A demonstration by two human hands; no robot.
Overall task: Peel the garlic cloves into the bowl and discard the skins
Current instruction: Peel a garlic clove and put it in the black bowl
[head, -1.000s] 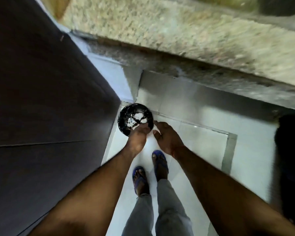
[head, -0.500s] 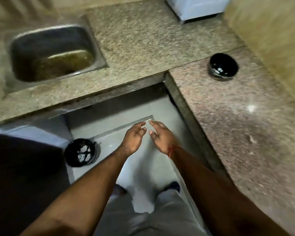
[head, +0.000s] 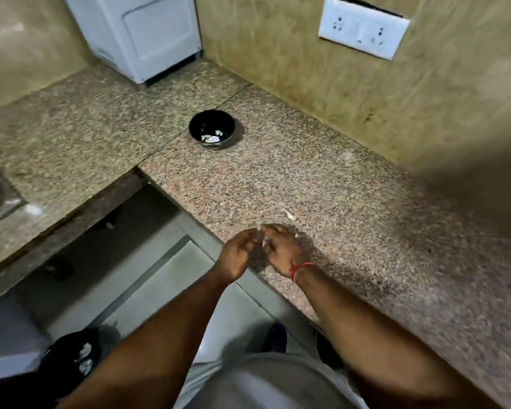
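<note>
Both my hands are together over the counter (head: 322, 184) edge, left hand (head: 236, 255) and right hand (head: 281, 252) nearly fingertip to fingertip. Fingers are curled in, but it's too blurry to tell if I'm pinching a clove or skin. A pale scrap (head: 289, 214) lies on the counter just past my right hand. The bowl (head: 211, 131) sits well back near the corner with a few peeled cloves (head: 211, 138) in it. The bin (head: 71, 357) is on the floor to my left.

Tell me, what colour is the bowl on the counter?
Black; the bowl shows best in the head view.
</note>
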